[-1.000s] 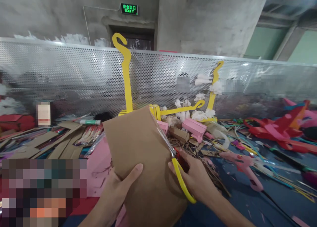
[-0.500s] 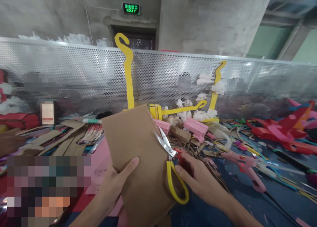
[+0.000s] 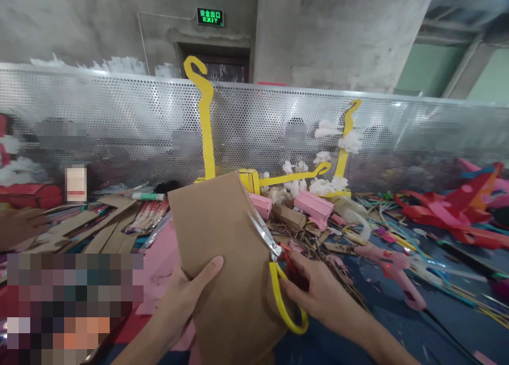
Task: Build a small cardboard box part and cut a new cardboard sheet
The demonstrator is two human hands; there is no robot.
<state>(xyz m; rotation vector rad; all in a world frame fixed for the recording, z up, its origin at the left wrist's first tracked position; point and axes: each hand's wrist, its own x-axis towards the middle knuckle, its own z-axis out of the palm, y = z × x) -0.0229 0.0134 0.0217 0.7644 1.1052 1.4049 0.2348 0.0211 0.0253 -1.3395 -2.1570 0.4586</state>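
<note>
A brown cardboard sheet (image 3: 222, 222) stands tilted in front of me. My left hand (image 3: 194, 285) is closed on its left side, thumb flat on the near face and fingers hidden behind. On the right, my right hand (image 3: 310, 280) grips scissors (image 3: 274, 248) with one red and one yellow handle. Their blades point up and left against the sheet's right edge and look nearly closed. The fingers inside the red loop are partly hidden.
Behind the sheet are yellow paper hook shapes (image 3: 205, 126), pink paper boxes (image 3: 314, 205) and white fluff. A pink glue gun (image 3: 392, 267) lies right, near red paper pieces (image 3: 445, 206). Cardboard strips (image 3: 115, 222) lie left. A perforated metal panel (image 3: 246, 126) stands behind. Another person's hand (image 3: 19, 227) is far left.
The scissor blades have closed from wider apart, and the handles have shifted slightly. The cardboard has moved slightly right and down. Another person's hand has come in at far left.
</note>
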